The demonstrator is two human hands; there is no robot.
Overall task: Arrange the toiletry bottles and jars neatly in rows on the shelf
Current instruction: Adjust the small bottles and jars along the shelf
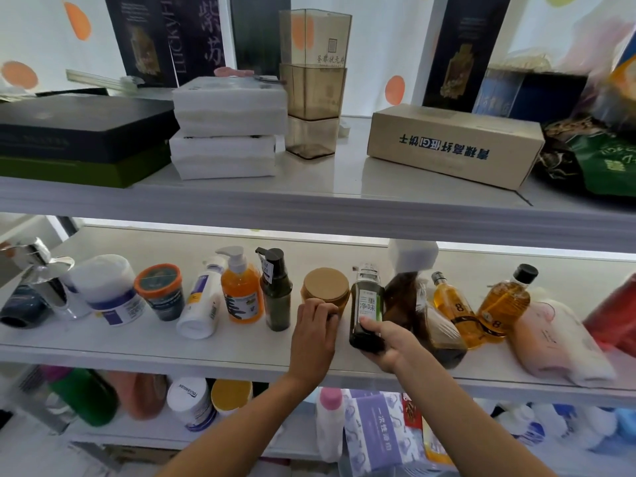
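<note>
On the middle shelf (206, 352) stands a row of toiletries: a white tub (110, 290), an orange-rimmed jar (161, 292), a white bottle (201, 304), an orange pump bottle (241, 290) and a dark green pump bottle (277, 290). My left hand (315, 333) grips the amber jar with a tan lid (327, 284). My right hand (385, 340) holds the base of a dark green bottle with a white label (367, 304), upright beside the jar. To the right stand a brown bottle with a white cap (413, 304) and two amber bottles (451, 304) (506, 297).
A pink pouch (557, 339) lies at the shelf's right end, with a red item (616, 315) behind it. A chrome object (44, 273) stands at the far left. The upper shelf holds boxes (454, 146) and stacked clear containers (313, 84). More bottles fill the lower shelf.
</note>
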